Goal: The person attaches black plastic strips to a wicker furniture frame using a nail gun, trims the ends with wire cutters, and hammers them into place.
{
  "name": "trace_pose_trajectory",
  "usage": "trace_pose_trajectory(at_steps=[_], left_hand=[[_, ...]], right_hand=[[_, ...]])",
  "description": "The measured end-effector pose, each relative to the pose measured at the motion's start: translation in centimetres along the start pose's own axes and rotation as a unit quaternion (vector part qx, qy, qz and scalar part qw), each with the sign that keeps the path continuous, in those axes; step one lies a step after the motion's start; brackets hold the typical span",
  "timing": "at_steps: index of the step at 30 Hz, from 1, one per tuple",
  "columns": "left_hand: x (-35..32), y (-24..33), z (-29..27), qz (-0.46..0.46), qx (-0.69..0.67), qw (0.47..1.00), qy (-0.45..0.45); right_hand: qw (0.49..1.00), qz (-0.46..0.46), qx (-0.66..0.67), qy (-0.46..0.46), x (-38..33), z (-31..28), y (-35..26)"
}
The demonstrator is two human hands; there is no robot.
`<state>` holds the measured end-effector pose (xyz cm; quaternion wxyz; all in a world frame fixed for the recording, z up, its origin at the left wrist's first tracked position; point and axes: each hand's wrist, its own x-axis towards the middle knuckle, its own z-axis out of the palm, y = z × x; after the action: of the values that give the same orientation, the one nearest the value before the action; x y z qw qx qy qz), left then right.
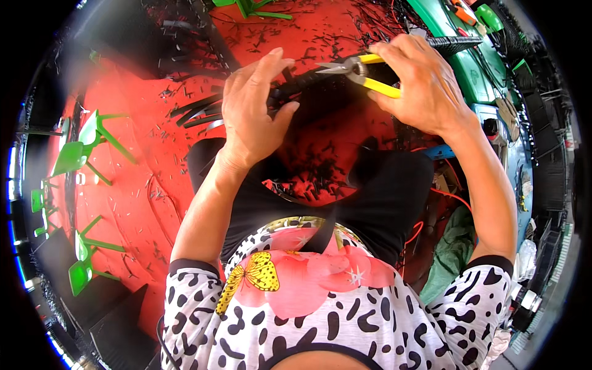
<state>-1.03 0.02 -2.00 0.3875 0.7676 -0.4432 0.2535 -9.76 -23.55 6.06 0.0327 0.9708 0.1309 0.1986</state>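
My right hand (422,83) is wrapped around yellow-handled snips (383,86), a spring showing between the handles. The blades are parted and point left, toward my left hand. My left hand (251,111) is raised with thumb and fingers apart, and nothing is plainly gripped in it. Flat black strips (200,111) stick out to the left from behind that hand. Between and beyond my hands lies a dark woven piece (455,43), its edge passing behind the right hand. Much of it is in shadow or hidden by my hands.
Black strip offcuts (317,166) litter the red floor (129,203). Small green stools (86,139) stand at the left. At the far right are a green bin-like container (475,74) and an orange-handled tool (462,12). A dark green cloth (449,259) lies by my right elbow.
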Motion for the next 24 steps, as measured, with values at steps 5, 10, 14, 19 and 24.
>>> trace_pose_trajectory(at_steps=[5, 10, 14, 19, 24], left_hand=[[-0.1, 0.5, 0.2, 0.025, -0.016, 0.999, 0.019], [-0.1, 0.5, 0.4, 0.041, -0.035, 0.998, 0.029], [0.0, 0.7, 0.5, 0.044, -0.027, 0.999, 0.007], [-0.4, 0.0, -0.1, -0.011, -0.030, 0.999, -0.011], [0.5, 0.0, 0.1, -0.026, -0.089, 0.996, 0.000]], right_hand=[[0.995, -0.049, -0.038, -0.074, 2.5, -1.0, -1.8], [0.992, -0.088, -0.017, -0.086, 3.5, -0.7, -2.4], [0.984, -0.140, -0.081, -0.071, 3.8, 0.1, -1.0], [0.999, 0.005, 0.034, 0.033, -0.9, 2.0, 2.2], [0.878, 0.469, -0.072, -0.063, -21.7, -1.5, 13.4]])
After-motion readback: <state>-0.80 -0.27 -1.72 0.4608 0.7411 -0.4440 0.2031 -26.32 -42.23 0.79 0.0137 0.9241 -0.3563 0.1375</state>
